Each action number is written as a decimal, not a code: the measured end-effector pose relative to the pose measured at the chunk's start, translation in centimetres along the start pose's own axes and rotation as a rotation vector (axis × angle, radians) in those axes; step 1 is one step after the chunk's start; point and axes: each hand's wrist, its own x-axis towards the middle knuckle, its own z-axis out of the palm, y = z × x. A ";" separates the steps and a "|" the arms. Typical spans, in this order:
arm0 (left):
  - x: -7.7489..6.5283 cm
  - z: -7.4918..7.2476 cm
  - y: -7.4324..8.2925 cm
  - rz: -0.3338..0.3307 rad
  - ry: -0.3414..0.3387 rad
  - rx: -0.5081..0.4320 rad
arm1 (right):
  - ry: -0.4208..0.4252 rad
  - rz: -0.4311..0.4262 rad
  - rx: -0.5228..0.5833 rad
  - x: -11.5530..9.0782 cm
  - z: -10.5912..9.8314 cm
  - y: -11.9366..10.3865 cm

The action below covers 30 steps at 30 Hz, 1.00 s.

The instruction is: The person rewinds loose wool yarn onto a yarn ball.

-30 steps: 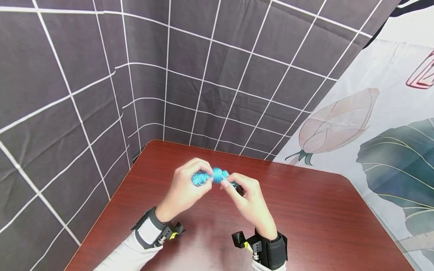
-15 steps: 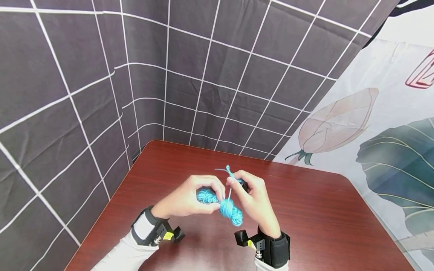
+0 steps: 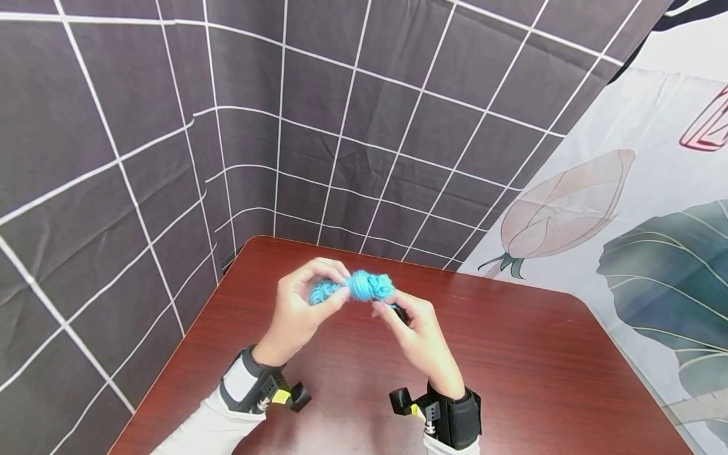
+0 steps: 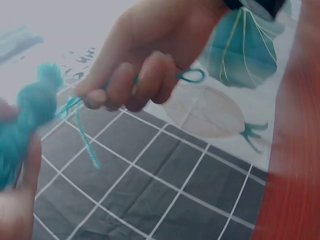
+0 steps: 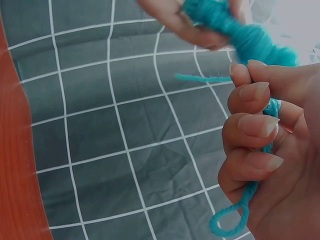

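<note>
A bundle of bright blue yarn [image 3: 370,285], wound tight round its middle, is held above the table. My left hand [image 3: 292,313] grips its left part between thumb and fingers. Just at the bundle's right end, my right hand [image 3: 423,338] pinches a yarn strand between thumb and forefinger. In the right wrist view the other fingers curl over that strand, and a small yarn loop [image 5: 244,210] hangs out below them. A loose yarn end [image 5: 200,78] sticks out past the fingertips. Something dark [image 3: 402,314] shows inside the right hand; its kind cannot be told.
Both hands are over a reddish-brown wooden table [image 3: 512,373]. Behind and left of it hangs a dark grey cloth [image 3: 318,145] with white grid lines. A white cloth with a printed flower bud [image 3: 563,208] hangs at the right. Each wrist wears a strapped camera [image 3: 299,397].
My left hand dipped the bundle toward me, drawing a strand taut from the right hand, then swung it back up and away. The right hand stays near its place, still holding the strand.
</note>
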 end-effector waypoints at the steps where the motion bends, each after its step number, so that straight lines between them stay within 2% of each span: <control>1: 0.0 0.0 0.0 0.003 0.034 0.027 | 0.003 -0.004 -0.004 -0.1 0.1 0.3; 5: 0.4 0.6 1.2 0.027 0.103 0.131 | 0.008 -0.013 -0.013 -0.3 0.5 1.7; 9: 0.6 1.1 2.1 0.066 0.116 0.311 | 0.020 -0.025 -0.024 -0.4 0.6 1.8; 12: 0.5 1.2 2.1 0.057 0.070 0.449 | 0.047 -0.053 -0.051 -0.4 0.6 1.7; 16: 0.3 1.2 2.0 -0.019 -0.098 0.522 | 0.091 -0.078 -0.086 -0.4 0.3 1.9; 19: 0.1 1.2 1.9 -0.050 -0.241 0.488 | 0.117 -0.073 -0.099 -0.5 0.1 2.1; 23: 0.1 1.1 1.9 -0.034 -0.383 0.343 | 0.134 -0.063 -0.115 -0.5 -0.2 2.3; 27: 0.3 0.9 2.1 -0.016 -0.475 0.183 | 0.131 -0.052 -0.119 -0.5 -0.3 2.5; 30: 0.4 0.8 2.3 -0.015 -0.510 0.091 | 0.129 -0.043 -0.116 -0.6 -0.3 2.6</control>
